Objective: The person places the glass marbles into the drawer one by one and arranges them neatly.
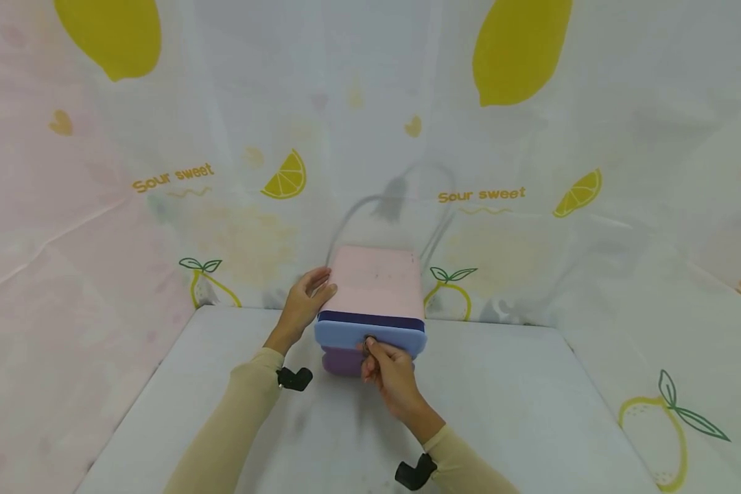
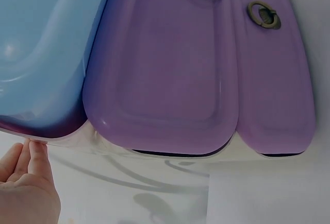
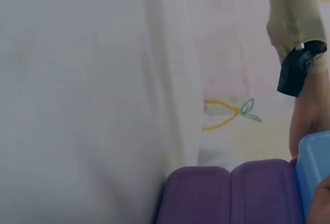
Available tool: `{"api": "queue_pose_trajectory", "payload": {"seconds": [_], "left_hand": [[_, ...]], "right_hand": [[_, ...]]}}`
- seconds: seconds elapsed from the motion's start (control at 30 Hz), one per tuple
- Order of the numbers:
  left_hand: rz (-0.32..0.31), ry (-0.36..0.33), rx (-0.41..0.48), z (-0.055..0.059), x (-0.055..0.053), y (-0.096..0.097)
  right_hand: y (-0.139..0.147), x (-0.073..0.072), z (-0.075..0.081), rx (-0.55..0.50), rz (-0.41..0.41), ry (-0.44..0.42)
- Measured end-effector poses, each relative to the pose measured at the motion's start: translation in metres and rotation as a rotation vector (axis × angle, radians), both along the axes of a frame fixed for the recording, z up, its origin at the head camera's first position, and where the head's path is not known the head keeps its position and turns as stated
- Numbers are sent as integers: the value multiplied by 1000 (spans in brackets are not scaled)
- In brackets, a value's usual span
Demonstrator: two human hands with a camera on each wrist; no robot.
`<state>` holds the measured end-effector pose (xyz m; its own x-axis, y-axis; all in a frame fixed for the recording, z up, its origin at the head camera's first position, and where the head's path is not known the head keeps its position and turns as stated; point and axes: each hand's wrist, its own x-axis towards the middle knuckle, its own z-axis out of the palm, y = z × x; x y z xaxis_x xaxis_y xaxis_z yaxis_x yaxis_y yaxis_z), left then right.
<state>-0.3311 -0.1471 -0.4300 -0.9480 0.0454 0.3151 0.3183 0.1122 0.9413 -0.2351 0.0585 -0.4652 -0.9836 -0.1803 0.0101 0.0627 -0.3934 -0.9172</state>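
Note:
A small drawer cabinet (image 1: 375, 281) with a pink top stands on the table against the back wall. Its blue top drawer (image 1: 339, 334) juts out a little, with a dark strip of its inside showing. Below are two purple drawers (image 2: 165, 74), each with a brass ring pull (image 2: 262, 15). My left hand (image 1: 302, 305) rests against the cabinet's left side, fingers fairly straight, fingertips touching its edge in the left wrist view. With thumb and fingers, my right hand (image 1: 395, 377) pinches the ring pull (image 1: 366, 344) on the blue drawer's front.
The white table (image 1: 500, 398) extends to both sides of the cabinet. A lemon-print cloth (image 1: 346, 103) hangs as walls behind and beside it. Shadows of curved shapes fall on the back cloth. A black camera mount (image 1: 416, 472) is on each wrist.

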Motion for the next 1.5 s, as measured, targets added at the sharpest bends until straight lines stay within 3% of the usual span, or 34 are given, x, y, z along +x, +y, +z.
{"api": "queue_pose_trajectory", "payload": {"seconds": [0.93,1.13,1.5], "left_hand": [[-19,-11,15,1,1,0],[-46,1,38,1,2,-1],[-43,6,37,1,1,-1]], "right_hand": [[4,-16,5,-2,30,10],[3,-19,6,-11,15,-11],[2,-24,8,-3,7,-3]]}}
